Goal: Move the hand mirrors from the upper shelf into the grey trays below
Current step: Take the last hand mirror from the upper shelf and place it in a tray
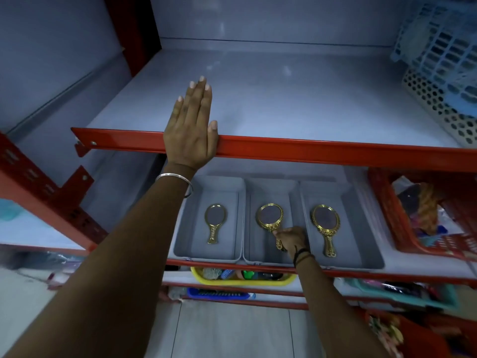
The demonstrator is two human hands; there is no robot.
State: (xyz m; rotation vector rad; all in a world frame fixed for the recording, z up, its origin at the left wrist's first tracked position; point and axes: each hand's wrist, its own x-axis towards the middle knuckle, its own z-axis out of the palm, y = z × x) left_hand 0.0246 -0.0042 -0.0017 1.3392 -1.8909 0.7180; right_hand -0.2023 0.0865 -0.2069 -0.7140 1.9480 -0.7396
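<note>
Three grey trays stand side by side on the lower shelf: the left tray (185,244), the middle tray (251,244) and the right tray (361,244). A gold-framed hand mirror lies in each: the left mirror (215,226), the middle mirror (269,217) and the right mirror (325,224). My right hand (290,240) is inside the middle tray, fingers closed around the middle mirror's handle. My left hand (192,127) lies flat, fingers together, on the upper shelf (284,104) over its red front rail (309,148). No mirror shows on the upper shelf.
Light blue and white perforated baskets (438,60) sit at the upper shelf's right end. A red basket (402,218) of goods stands right of the trays. A yellow basket (242,279) and a blue one (216,293) sit on shelves below. Red uprights (46,192) frame the left.
</note>
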